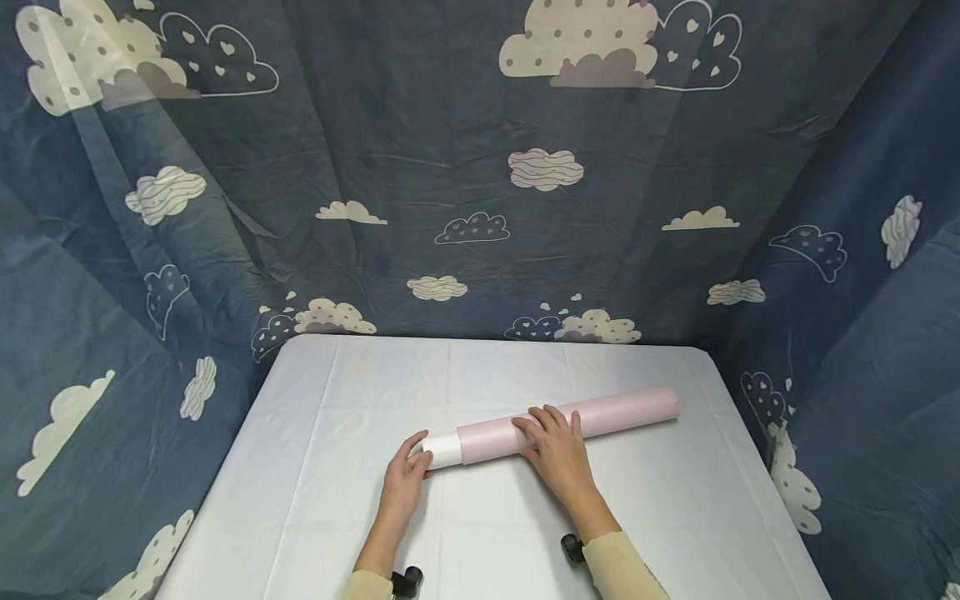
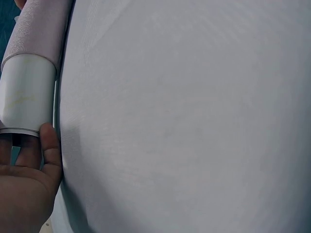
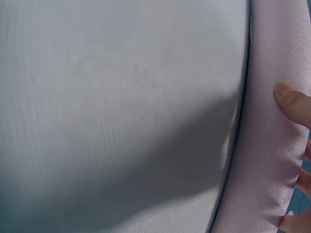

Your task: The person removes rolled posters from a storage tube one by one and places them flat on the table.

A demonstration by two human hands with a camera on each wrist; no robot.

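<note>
Cloud-print cloth [image 1: 480,117] backs the bench [image 1: 300,500]; left grip [image 1: 405,475] pinches white core [image 1: 446,450], right grip [image 1: 558,450] clasps pink roll [image 1: 626,412] slanting toward right edge.

Dark blue fabric hangs as a back wall [image 1: 390,142], a left wall [image 1: 97,308] and a right wall [image 1: 877,350], printed with cream and outlined clouds, some dotted, some wavy-striped, a few bearing small hearts. Between them stands a white worktop [image 1: 337,400] with rounded far corners and faint straight creases. Pale light streaks the fabric at upper left, and soft shadows fall across the white surface.
</note>
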